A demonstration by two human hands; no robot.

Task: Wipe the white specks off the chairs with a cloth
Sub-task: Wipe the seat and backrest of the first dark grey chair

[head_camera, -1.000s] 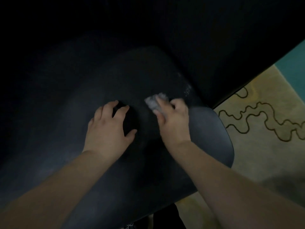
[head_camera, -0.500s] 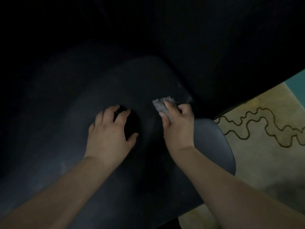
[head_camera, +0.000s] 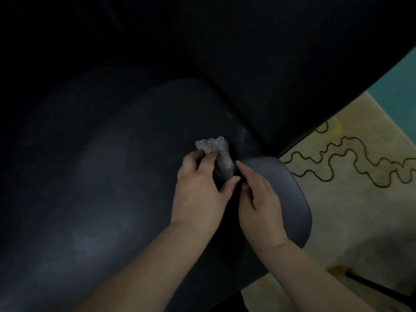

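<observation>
Both hands meet at the centre of the frame over a grey cloth [head_camera: 219, 158]. The left hand [head_camera: 200, 192] grips it, fingers curled over its near part and the thumb pressed against its lower right side. The right hand [head_camera: 258, 194] sits just beside it to the right, fingers bent with the tips at the cloth's right edge; whether they actually pinch the fabric cannot be told. The crumpled top of the cloth sticks out above the left fingers [head_camera: 193, 159].

The cloth rests on the dark chair seat [head_camera: 126, 176], which fills the middle and left of the frame. Just right of and above the cloth, a scatter of white specks [head_camera: 242, 137] lies on the seat near the crease where the dark backrest [head_camera: 247, 52] rises. At the right of the frame, a beige rug [head_camera: 360, 199] with dark wavy lines covers the floor.
</observation>
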